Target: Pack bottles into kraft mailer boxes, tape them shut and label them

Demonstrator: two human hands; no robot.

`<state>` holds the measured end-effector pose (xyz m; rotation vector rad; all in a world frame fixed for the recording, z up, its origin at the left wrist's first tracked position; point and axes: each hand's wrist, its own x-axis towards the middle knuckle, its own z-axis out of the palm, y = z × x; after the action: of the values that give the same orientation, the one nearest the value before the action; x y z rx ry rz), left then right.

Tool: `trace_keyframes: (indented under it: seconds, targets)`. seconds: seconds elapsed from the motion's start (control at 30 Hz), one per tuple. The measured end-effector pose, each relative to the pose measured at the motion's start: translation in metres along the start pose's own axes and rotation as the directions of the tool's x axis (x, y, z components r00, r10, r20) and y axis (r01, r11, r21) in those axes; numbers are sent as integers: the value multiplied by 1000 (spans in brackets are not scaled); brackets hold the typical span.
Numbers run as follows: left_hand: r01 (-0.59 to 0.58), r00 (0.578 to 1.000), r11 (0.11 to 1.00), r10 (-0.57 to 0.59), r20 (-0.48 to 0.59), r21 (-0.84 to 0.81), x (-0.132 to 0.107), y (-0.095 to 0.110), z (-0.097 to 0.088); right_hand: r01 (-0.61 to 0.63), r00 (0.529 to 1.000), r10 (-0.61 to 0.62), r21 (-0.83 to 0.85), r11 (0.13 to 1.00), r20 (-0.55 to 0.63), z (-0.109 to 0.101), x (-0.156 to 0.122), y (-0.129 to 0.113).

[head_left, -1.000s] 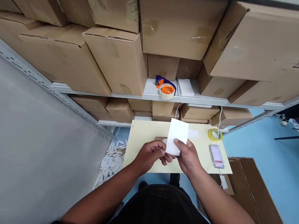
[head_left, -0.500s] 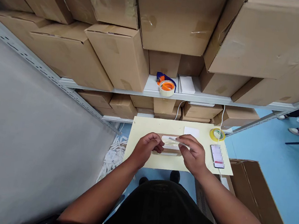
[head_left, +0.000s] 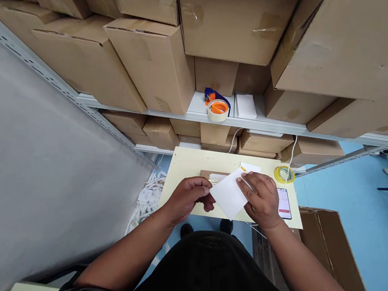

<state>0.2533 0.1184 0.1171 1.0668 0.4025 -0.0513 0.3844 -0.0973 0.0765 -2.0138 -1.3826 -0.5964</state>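
Note:
A small white paper sheet [head_left: 228, 197] with a yellow printed mark near its top corner is held at a slant above the table. My left hand [head_left: 189, 196] is closed, its thumb and forefinger pinching the sheet's left corner. On the other side, my right hand [head_left: 262, 198] grips the sheet's right part, fingers over its face and thumb hidden. Below lies a flat brown cardboard box [head_left: 206, 174] with a white strip and shiny clear tape on top, mostly covered by the sheet and hands. Another white paper [head_left: 250, 166] lies just behind.
On the pale yellow table [head_left: 184, 163] are a yellow tape roll [head_left: 284, 174] and a phone [head_left: 284, 204] with a white cable. Cardboard boxes [head_left: 231, 21] fill the shelves, where a tape dispenser [head_left: 217, 106] stands. An open carton [head_left: 330, 249] is at right; paper scraps [head_left: 147, 196] lie left.
The sheet has turned from nearly edge-on to showing its white face, tilting down toward me. My right hand has moved slightly right, its back now turned up. My left hand stays close to the same place.

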Motion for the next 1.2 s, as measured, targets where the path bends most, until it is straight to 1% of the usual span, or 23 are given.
trace_keyframes:
  seconds: [0.2,0.4,0.6,0.8,0.87,0.9,0.93,0.97,1.0,1.07,1.1,1.13,1.17,1.2]
  targets:
    - [31,999,999,-30,-16,17,2,-2,1,29,1000,-29,-25,999,-4,0,-1,2]
    - [26,999,999,-26,22,-29,6,-7,1,-5,1000,5,-11,1000,2,2,-4,-1]
    - [25,999,999,-24,31,-38,8,-8,2,-32,999,32,0,1000,14,6,-10,-3]
    - [20,1000,1000,-19,21,-14,11,-12,4,-67,995,62,59,996,78,13,-15,-4]
    - [-15,1000,1000,15,1,15,12,-15,4,-104,989,88,131,986,119,15,-16,-8]
    - [-36,999,998,36,-17,46,13,-17,5,-133,981,101,200,971,166,17,-16,-11]
    - [-56,998,994,59,-37,92,14,-19,5,-178,967,111,295,939,230,18,-16,-16]
    - [-72,995,986,81,-56,151,15,-21,5,-241,946,119,407,881,302,20,-16,-21]
    - [-85,992,972,103,-70,221,16,-23,5,-325,918,132,517,792,374,22,-17,-26]
    - [-109,985,927,148,-83,360,17,-28,4,-508,852,210,659,555,480,28,-17,-38]
    - [-123,982,899,172,-81,420,18,-31,3,-582,813,283,686,438,509,32,-18,-43]
    - [-137,978,872,194,-75,470,19,-33,3,-634,769,368,694,340,522,36,-18,-48]
    - [-147,976,848,208,-65,510,20,-36,2,-674,719,449,688,268,530,41,-17,-51]
    - [-153,975,828,215,-54,540,21,-38,1,-702,674,514,677,221,531,45,-17,-54]
